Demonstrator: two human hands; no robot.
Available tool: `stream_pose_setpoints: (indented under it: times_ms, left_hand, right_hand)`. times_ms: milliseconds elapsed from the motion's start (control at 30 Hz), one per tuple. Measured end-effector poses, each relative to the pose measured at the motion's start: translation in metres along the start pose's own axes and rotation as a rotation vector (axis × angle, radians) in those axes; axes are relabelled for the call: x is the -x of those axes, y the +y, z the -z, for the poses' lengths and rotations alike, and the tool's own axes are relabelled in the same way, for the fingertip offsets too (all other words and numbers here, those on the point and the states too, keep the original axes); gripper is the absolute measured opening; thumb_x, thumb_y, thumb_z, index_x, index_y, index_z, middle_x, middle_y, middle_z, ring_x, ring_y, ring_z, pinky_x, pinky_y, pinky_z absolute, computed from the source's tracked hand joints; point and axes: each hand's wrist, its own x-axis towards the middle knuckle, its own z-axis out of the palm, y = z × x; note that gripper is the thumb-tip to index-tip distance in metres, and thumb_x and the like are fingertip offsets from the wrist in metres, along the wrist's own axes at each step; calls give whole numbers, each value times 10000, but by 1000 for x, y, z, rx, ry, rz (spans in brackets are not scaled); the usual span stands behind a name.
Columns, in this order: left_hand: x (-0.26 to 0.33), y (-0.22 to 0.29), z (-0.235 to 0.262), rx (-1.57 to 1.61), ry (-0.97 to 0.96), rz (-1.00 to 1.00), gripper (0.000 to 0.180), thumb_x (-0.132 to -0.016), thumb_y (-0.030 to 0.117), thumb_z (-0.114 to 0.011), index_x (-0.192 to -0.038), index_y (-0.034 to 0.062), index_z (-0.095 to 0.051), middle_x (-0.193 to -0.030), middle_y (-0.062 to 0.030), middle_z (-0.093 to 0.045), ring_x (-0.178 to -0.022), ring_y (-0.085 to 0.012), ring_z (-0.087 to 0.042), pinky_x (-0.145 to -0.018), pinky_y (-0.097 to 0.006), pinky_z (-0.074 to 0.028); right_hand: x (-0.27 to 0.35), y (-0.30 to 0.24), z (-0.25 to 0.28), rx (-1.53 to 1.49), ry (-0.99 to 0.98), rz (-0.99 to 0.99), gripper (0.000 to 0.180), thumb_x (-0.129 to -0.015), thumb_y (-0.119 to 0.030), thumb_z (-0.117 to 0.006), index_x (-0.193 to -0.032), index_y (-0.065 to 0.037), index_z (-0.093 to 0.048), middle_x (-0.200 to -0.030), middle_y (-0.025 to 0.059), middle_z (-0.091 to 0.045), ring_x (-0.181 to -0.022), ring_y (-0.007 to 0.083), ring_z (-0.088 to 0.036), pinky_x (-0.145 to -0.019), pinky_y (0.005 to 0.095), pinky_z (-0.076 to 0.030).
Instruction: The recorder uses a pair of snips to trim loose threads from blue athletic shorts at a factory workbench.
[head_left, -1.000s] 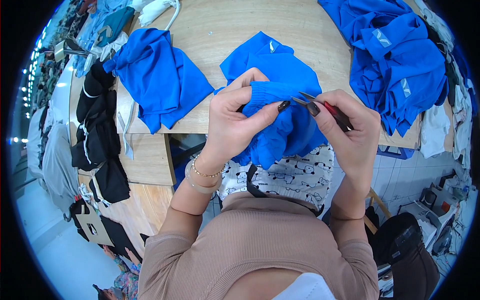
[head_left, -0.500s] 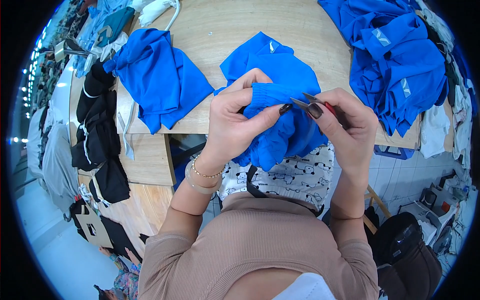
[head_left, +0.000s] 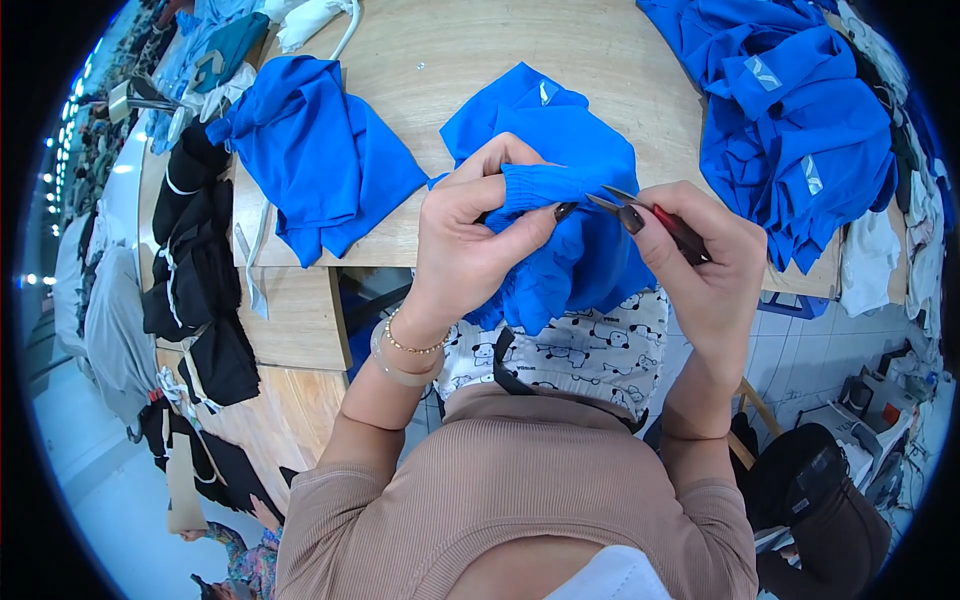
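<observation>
My left hand point(head_left: 465, 240) pinches the gathered elastic edge of a blue garment point(head_left: 550, 135). Thumb and fingers press on the cloth, with a folded part of it lying on the wooden table point(head_left: 430, 100) and the rest hanging over the table edge. In my right hand point(head_left: 705, 260) is a pair of thread snips point(head_left: 675, 228) with red-and-dark handles. Their pointed metal blades are slightly parted, close to the elastic edge beside my left thumb. Whether a loose thread lies between the blades is too small to tell.
Another blue garment point(head_left: 310, 160) lies to the left, and a heap of blue garments point(head_left: 800, 130) is at the right. Rolled black cloth point(head_left: 195, 250) lies along the left side. At lower left a co-worker's patterned sleeve point(head_left: 240, 555) shows. A dark chair point(head_left: 815, 510) stands lower right.
My right hand has shifted slightly right with the thread snips, its grip turning a little. My left hand stays almost in place. At lower left, the co-worker's hand and a beige piece have moved.
</observation>
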Motion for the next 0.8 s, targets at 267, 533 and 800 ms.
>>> stream_pose_setpoints:
  times_ms: [267, 533, 800]
  left_hand:
    - [0, -2, -1, -16, 2, -11, 175, -696, -78, -641, -859, -31, -682, -838, -49, -583, -744, -112, -510, -621, -221, -387]
    - [-2, 8, -2, -3, -10, -24, 207, -705, -78, -638, -893, -17, -697, -844, -49, -587, -752, -114, -516, -634, -217, -396]
    - [-2, 1, 0, -1, -77, 29, 168, -723, -62, -641, -880, -26, -687, -867, -60, -596, -764, -111, -526, -658, -219, -414]
  right_hand:
    - [0, -5, 1, 40, -17, -24, 76, -797, -29, -672, -827, 25, -627, -645, 49, -570, -546, 75, -488, -495, 199, -374]
    - [-1, 6, -4, -146, -34, -1, 57, -797, -22, -672, -822, 14, -636, -645, 29, -561, -558, 56, -488, -500, 182, -356]
    - [5, 13, -8, -442, 81, 91, 93, -804, -12, -660, -876, 40, -632, -746, 35, -598, -643, 60, -532, -533, 178, -387]
